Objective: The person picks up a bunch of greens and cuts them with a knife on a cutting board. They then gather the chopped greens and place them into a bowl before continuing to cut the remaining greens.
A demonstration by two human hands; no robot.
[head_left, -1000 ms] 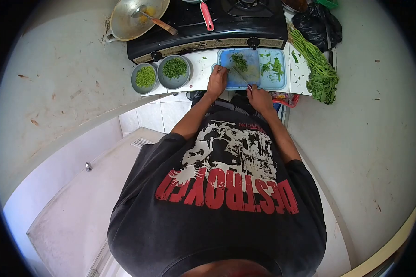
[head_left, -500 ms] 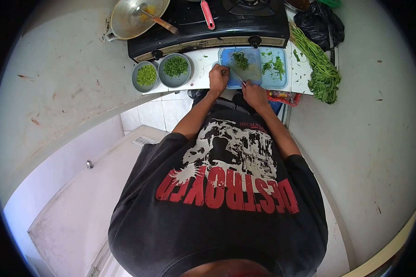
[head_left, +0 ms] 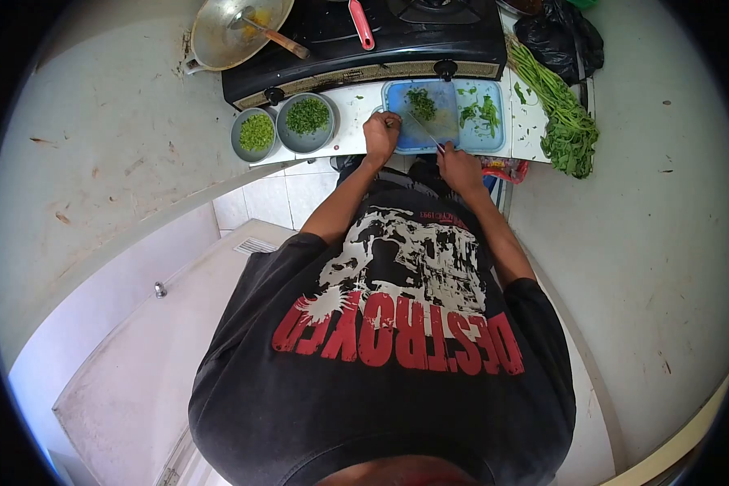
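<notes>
My right hand [head_left: 462, 170] grips a knife [head_left: 426, 132] by its handle, the thin blade slanting up and left over the blue cutting board [head_left: 445, 130]. At the board's left edge, my left hand [head_left: 381, 136] is closed with its fingers curled; whatever lies between them is too small to make out. A small pile of chopped dark green leaves [head_left: 420, 104] lies beyond the blade. Larger loose leaves [head_left: 486, 116] are spread on the light blue tray [head_left: 498, 142] to the right, which is under the board.
Two grey bowls of chopped greens, one light green [head_left: 257, 132] and one dark green [head_left: 308, 116], stand at the left. Behind is a black gas stove [head_left: 356, 65] with a wok [head_left: 211, 40] and wooden-handled ladle. Leafy bunches [head_left: 571, 138] and a black plastic bag [head_left: 559, 40] lie right.
My right hand has drawn the knife to the right and slightly toward me, away from my left hand. The left hand has shifted only slightly left.
</notes>
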